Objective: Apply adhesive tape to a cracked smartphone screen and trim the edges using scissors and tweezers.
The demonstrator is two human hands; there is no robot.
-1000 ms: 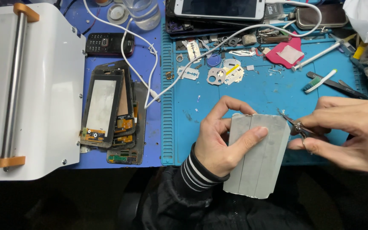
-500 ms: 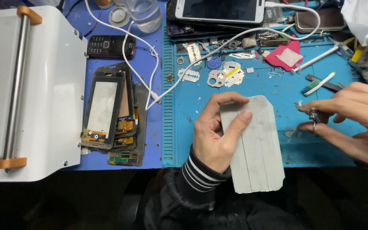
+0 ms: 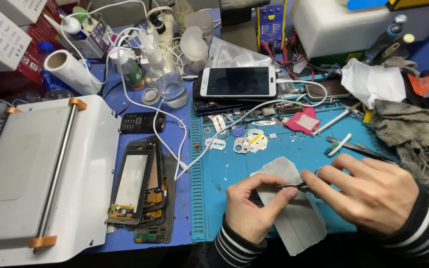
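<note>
My left hand [image 3: 252,206] grips a flat grey metal plate [image 3: 294,208] with a rounded far end, which lies slanted on the blue work mat [image 3: 214,173] near its front edge. My right hand [image 3: 371,191] holds small metal tweezers [image 3: 294,187], their tips resting on the plate just beside my left fingertips. Both wrists wear black-and-white striped sleeves.
A white machine with a steel roller [image 3: 40,173] fills the left. Stacked phone frames [image 3: 142,191] lie beside it. A white phone [image 3: 237,82], a white cable [image 3: 224,134], small metal parts [image 3: 247,144], a brush [image 3: 338,145], a grey rag [image 3: 413,134] and bottles [image 3: 170,84] crowd the back.
The view has tilted up, showing more of the bench's back. My right hand has moved left, bringing the tweezers onto the plate. The plate has tilted with its far end leftward.
</note>
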